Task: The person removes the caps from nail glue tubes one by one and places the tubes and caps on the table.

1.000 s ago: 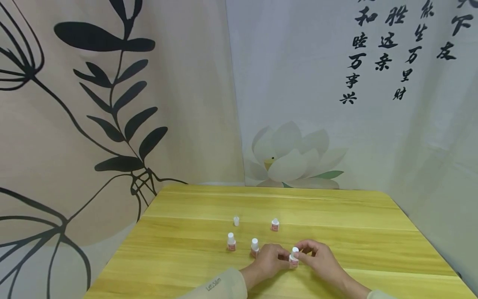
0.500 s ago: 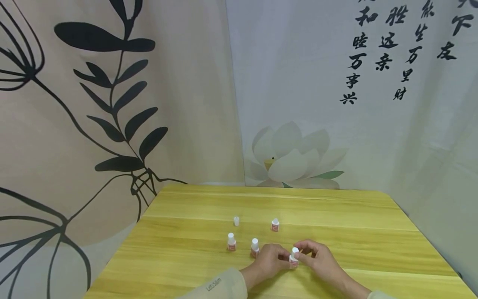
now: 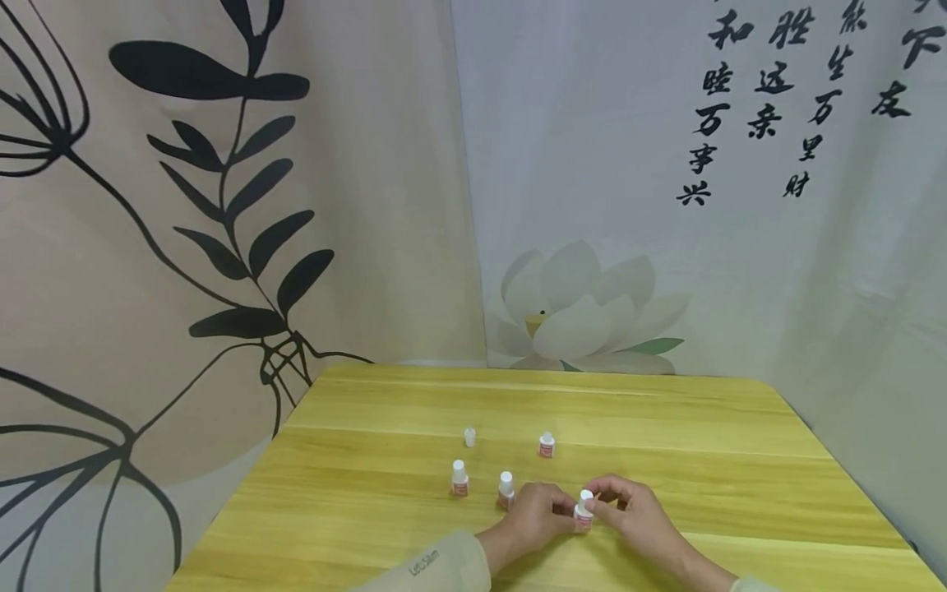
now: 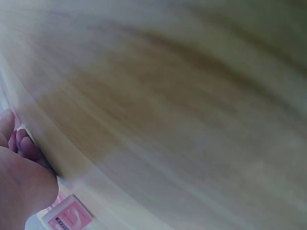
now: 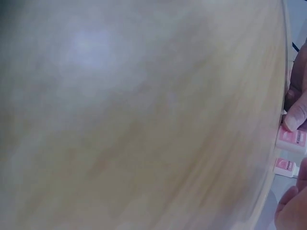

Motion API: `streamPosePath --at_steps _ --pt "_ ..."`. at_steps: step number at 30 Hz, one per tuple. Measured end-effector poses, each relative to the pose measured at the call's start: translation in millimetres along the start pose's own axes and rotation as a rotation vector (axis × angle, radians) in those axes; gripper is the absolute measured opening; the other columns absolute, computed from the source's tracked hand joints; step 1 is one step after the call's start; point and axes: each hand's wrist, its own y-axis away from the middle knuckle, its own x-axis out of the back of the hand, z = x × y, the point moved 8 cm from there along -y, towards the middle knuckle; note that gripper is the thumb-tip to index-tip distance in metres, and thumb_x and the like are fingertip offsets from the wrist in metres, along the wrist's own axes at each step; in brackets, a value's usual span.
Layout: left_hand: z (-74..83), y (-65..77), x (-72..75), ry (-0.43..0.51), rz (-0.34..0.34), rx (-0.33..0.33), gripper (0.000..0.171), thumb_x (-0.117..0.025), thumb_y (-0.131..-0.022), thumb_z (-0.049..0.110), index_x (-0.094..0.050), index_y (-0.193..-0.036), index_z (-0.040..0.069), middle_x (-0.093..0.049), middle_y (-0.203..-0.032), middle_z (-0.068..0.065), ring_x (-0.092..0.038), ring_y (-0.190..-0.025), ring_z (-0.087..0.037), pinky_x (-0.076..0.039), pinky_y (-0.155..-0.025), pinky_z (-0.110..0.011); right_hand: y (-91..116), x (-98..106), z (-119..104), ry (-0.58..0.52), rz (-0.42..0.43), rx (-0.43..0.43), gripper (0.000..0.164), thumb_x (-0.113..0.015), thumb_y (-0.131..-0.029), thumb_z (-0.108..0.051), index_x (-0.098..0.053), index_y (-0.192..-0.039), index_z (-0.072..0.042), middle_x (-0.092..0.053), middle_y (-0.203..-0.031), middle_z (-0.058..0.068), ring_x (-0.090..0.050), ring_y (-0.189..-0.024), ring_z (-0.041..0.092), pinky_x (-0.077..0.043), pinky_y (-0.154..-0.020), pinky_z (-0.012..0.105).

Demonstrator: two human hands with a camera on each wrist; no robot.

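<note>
Low in the head view, my left hand (image 3: 534,516) pinches the lower body of a small white bottle with a pink label (image 3: 583,521). My right hand (image 3: 638,520) holds that bottle's white cap (image 3: 587,497) between thumb and fingers. The bottle stands upright on the table. Just left of my left hand is a similar capped bottle (image 3: 506,487), partly hidden by it. In the right wrist view, the held bottle (image 5: 293,137) shows its pink label beside a thumb. The left wrist view catches a pink-labelled bottle (image 4: 71,216) below my hand.
Another capped bottle (image 3: 459,478) stands further left on the yellow wooden table (image 3: 333,510). Farther back are a bottle with a translucent tip (image 3: 547,446) and a small white cap-like piece (image 3: 469,437). A printed curtain (image 3: 385,205) hangs behind the table.
The head view has shifted very slightly. Both hands stay at the same bottle, and the other bottles keep their places.
</note>
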Motion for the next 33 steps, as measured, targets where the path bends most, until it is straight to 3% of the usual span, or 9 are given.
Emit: streamPosePath --at_steps 5,9,14,22,27,33 --pt "1.5 0.2 1.0 0.007 -0.005 -0.002 0.006 -0.083 -0.081 0.014 -0.078 -0.084 0.01 -0.061 -0.07 0.015 -0.05 -0.065 0.003 -0.046 -0.061 -0.017 -1.9 0.0 3.6 0.002 0.01 -0.032 0.031 -0.077 -0.087 -0.028 -0.068 -0.109 -0.007 -0.067 -0.092 0.001 -0.056 -0.081 0.016 -0.044 -0.067 0.025" --pt "2.5 0.7 2.1 0.017 -0.011 -0.005 0.007 -0.083 -0.081 0.014 -0.078 -0.082 0.01 -0.061 -0.069 0.014 -0.05 -0.064 0.003 -0.045 -0.06 -0.017 -2.2 -0.6 2.7 -0.012 0.003 -0.017 0.025 -0.077 -0.087 -0.024 -0.069 -0.105 -0.009 -0.067 -0.091 0.003 -0.053 -0.073 0.015 -0.043 -0.06 0.024" --pt "2.0 0.8 1.8 0.01 -0.01 -0.012 0.008 -0.083 -0.08 0.015 -0.078 -0.084 0.011 -0.064 -0.072 0.013 -0.052 -0.067 0.004 -0.047 -0.063 -0.017 -1.1 -1.6 0.0 -0.042 -0.02 -0.001 0.027 -0.075 -0.089 -0.02 -0.069 -0.111 -0.004 -0.066 -0.094 0.007 -0.049 -0.068 0.012 -0.041 -0.055 0.022" --pt "-1.1 -0.8 -0.8 0.003 -0.009 -0.014 0.009 -0.083 -0.08 0.015 -0.079 -0.086 0.011 -0.063 -0.072 0.016 -0.052 -0.068 0.004 -0.047 -0.065 -0.017 -1.1 -1.1 3.5 -0.029 -0.009 -0.011 0.029 -0.076 -0.088 -0.022 -0.068 -0.11 -0.005 -0.066 -0.093 0.005 -0.055 -0.079 0.015 -0.043 -0.064 0.025" --pt "-0.3 -0.3 -0.2 0.005 -0.007 -0.017 0.01 -0.084 -0.08 0.016 -0.079 -0.088 0.011 -0.064 -0.074 0.015 -0.052 -0.07 0.004 -0.047 -0.065 -0.017 -0.5 0.0 3.6 -0.034 -0.001 -0.014 0.024 -0.076 -0.087 -0.023 -0.07 -0.106 -0.009 -0.067 -0.091 0.005 -0.053 -0.073 0.016 -0.043 -0.06 0.024" --pt "1.8 0.3 0.0 0.006 -0.006 -0.016 0.012 -0.084 -0.079 0.017 -0.079 -0.088 0.012 -0.064 -0.074 0.014 -0.052 -0.069 0.004 -0.047 -0.065 -0.018 1.0 0.8 -0.5 -0.041 -0.017 0.003 0.032 -0.075 -0.089 -0.022 -0.068 -0.112 -0.002 -0.066 -0.095 0.006 -0.054 -0.076 0.016 -0.043 -0.061 0.024"
